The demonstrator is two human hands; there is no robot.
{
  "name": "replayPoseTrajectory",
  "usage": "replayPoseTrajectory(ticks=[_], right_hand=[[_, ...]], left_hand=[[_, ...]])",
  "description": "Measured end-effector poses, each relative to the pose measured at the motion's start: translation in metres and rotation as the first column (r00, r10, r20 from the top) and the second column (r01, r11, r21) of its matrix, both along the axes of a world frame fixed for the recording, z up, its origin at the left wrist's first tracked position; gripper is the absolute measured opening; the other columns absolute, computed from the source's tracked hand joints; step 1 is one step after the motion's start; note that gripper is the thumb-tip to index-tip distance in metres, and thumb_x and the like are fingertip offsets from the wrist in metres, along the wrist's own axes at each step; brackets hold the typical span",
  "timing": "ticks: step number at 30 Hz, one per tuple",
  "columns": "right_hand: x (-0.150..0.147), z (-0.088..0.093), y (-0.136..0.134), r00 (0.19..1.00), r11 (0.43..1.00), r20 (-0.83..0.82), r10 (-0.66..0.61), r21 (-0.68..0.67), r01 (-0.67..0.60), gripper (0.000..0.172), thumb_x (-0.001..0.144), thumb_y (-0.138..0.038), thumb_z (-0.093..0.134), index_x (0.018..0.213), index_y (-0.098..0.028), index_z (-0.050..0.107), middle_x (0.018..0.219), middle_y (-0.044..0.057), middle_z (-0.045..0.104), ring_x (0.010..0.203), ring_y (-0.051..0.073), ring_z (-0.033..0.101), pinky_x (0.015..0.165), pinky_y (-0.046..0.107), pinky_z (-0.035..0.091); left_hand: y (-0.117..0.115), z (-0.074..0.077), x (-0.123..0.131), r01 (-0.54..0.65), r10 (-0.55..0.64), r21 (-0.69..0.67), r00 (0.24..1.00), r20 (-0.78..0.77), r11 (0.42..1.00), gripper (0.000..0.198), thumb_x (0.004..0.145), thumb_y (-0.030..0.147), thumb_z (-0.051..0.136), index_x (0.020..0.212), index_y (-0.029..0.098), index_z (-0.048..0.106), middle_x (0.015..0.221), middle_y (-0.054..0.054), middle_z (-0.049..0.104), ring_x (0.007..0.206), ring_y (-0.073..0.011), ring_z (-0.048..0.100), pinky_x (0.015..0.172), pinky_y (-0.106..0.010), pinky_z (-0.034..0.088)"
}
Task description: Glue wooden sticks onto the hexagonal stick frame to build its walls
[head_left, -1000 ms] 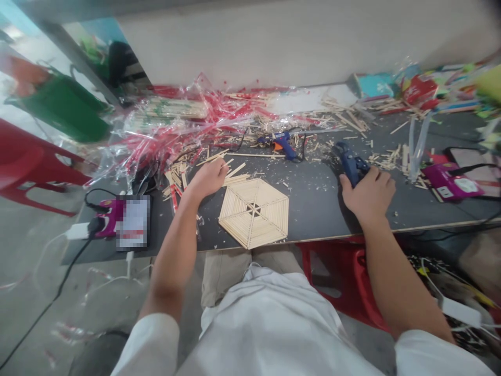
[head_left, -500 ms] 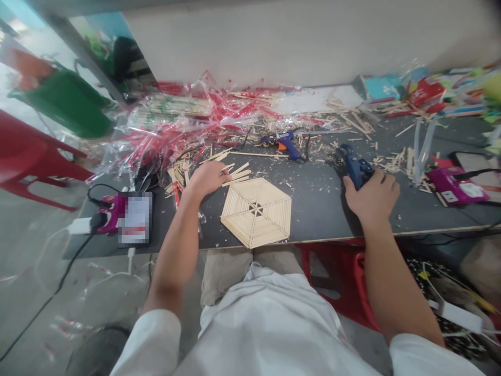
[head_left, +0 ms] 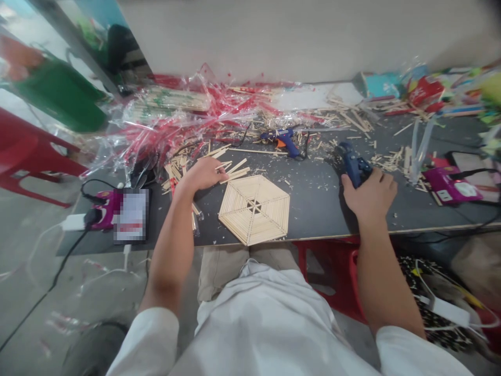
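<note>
Clenching glue gun still, right hand unmoved, left hand curled over sticks, grip unclear

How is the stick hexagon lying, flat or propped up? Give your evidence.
Flat: the stick hexagon lies face up on the table, its whole outline showing; the left hand is beside it, not under it.

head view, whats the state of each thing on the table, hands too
left hand, palm down on loose sticks, grip unclear
right hand, closed around blue glue gun
blue glue gun, held, nose pointing away
second glue gun, lying unheld among stick scraps
stick hexagon, flat on table between the hands
</note>
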State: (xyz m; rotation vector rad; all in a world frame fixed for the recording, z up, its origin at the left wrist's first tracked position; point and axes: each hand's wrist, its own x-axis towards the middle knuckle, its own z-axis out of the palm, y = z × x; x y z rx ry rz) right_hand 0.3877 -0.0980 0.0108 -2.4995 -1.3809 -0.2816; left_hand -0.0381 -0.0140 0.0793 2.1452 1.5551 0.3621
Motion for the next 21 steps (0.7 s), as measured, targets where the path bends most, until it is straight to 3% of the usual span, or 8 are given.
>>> replayPoseTrajectory(ticks=[3, 9, 12, 14, 18, 21], right_hand=[[0.000, -0.002, 0.000, 1.000, 1.000, -0.004, -0.008, 0.029, 0.008, 0.072, 0.087, -0.042, 0.067, 0.143, 0.002, 0.057, 0.138, 0.034, 0.062, 0.129, 0.043, 0.055, 0.113, 0.048, 0.037], [-0.002, -0.004, -0.003, 1.000, 0.999, -0.003, 0.011, 0.034, -0.011, 0.070, 0.090, -0.041, 0.058, 0.145, 0.002, 0.056, 0.140, 0.036, 0.060, 0.132, 0.045, 0.054, 0.114, 0.054, 0.036], [-0.002, -0.004, -0.003, 1.000, 0.999, 0.012, 0.007, 0.031, -0.008, 0.072, 0.090, -0.042, 0.056, 0.147, 0.003, 0.054, 0.143, 0.034, 0.059, 0.134, 0.045, 0.053, 0.118, 0.053, 0.034], [-0.003, -0.005, -0.001, 0.999, 0.999, 0.036, 0.038, 0.034, -0.040, 0.065, 0.091, -0.039, 0.052, 0.143, 0.000, 0.059, 0.144, 0.032, 0.059, 0.136, 0.044, 0.051, 0.122, 0.054, 0.028], [-0.015, -0.001, 0.006, 0.995, 0.990, 0.019, 0.096, 0.104, -0.097, 0.052, 0.087, -0.030, 0.051, 0.128, -0.004, 0.071, 0.136, 0.028, 0.066, 0.134, 0.042, 0.053, 0.122, 0.055, 0.029], [-0.040, 0.017, 0.011, 0.964, 0.933, 0.006, 0.266, 0.251, -0.259, 0.049, 0.088, -0.031, 0.052, 0.125, -0.006, 0.074, 0.131, 0.024, 0.069, 0.132, 0.038, 0.057, 0.119, 0.051, 0.036]], left_hand=[[-0.001, 0.006, -0.006, -0.083, 0.078, -0.041, 0.991, -0.106, 0.996, 0.018, 0.084, 0.036, 0.073, 0.077, 0.020, 0.077, 0.061, -0.002, 0.062, 0.064, -0.0184, 0.058, 0.068, -0.031, 0.043], [0.006, 0.001, -0.016, -0.206, 0.214, 0.072, 0.969, -0.125, 0.976, 0.025, 0.091, 0.041, 0.067, 0.095, 0.017, 0.076, 0.080, -0.007, 0.071, 0.077, -0.0238, 0.064, 0.076, -0.034, 0.047], [0.008, -0.007, -0.008, -0.219, 0.225, 0.155, 0.974, -0.018, 0.963, 0.034, 0.102, 0.041, 0.049, 0.103, 0.018, 0.074, 0.095, -0.012, 0.075, 0.090, -0.0257, 0.067, 0.083, -0.036, 0.049], [0.006, -0.010, 0.004, -0.211, 0.195, 0.158, 0.975, 0.111, 0.965, 0.040, 0.108, 0.035, 0.035, 0.109, 0.018, 0.072, 0.102, -0.011, 0.075, 0.093, -0.0222, 0.067, 0.087, -0.034, 0.049], [-0.004, -0.016, 0.033, -0.102, 0.086, 0.035, 0.944, 0.320, 0.994, 0.040, 0.109, 0.029, 0.030, 0.122, 0.015, 0.065, 0.089, -0.008, 0.073, 0.073, -0.0155, 0.062, 0.075, -0.029, 0.051], [-0.009, -0.021, 0.049, -0.057, 0.019, 0.091, 0.926, 0.378, 0.994, 0.037, 0.108, 0.025, 0.032, 0.124, 0.014, 0.064, 0.093, -0.008, 0.076, 0.073, -0.0133, 0.063, 0.077, -0.028, 0.052]])
